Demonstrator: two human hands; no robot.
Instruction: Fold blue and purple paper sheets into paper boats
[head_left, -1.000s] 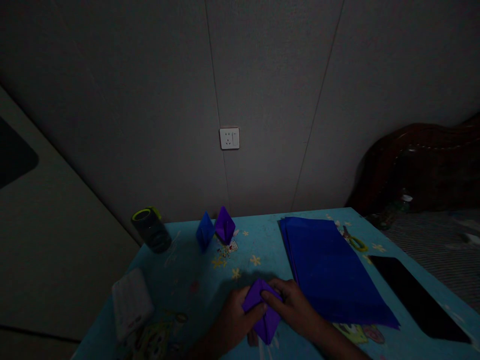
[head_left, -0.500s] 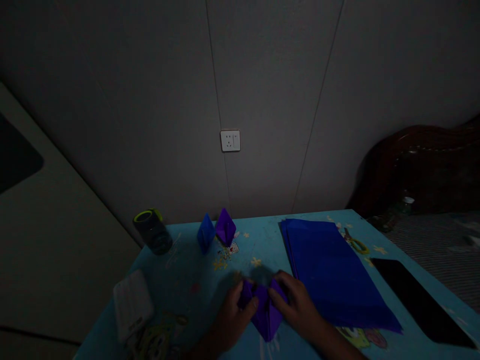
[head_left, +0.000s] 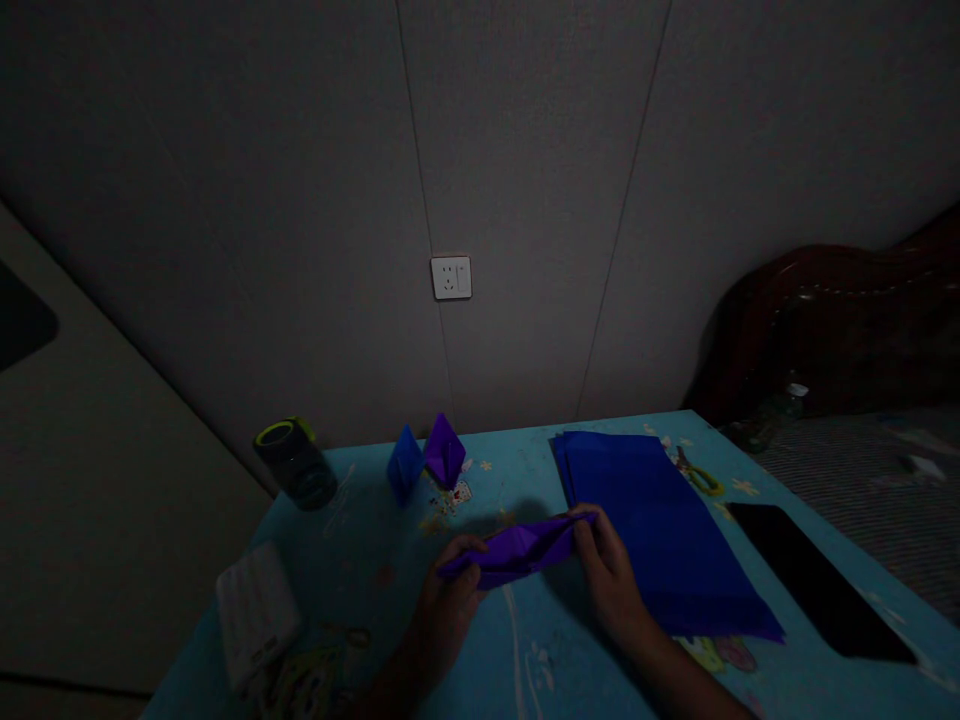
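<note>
A folded purple paper piece (head_left: 517, 548) is stretched out long and narrow between my two hands, just above the light blue table (head_left: 375, 545). My left hand (head_left: 448, 598) pinches its left end. Its right end is pinched by my right hand (head_left: 609, 572). Two finished folded paper shapes, one blue (head_left: 405, 465) and one purple (head_left: 444, 452), stand upright near the table's far edge.
A stack of dark blue paper sheets (head_left: 660, 530) lies right of my hands, with scissors (head_left: 696, 472) behind it and a black phone (head_left: 814, 580) further right. A dark cup with a green rim (head_left: 294, 462) stands far left. A white pack (head_left: 253, 612) lies near left.
My hands have moved apart and pulled the purple piece from a compact diamond into a long flat shape. The view has shifted a little to the right.
</note>
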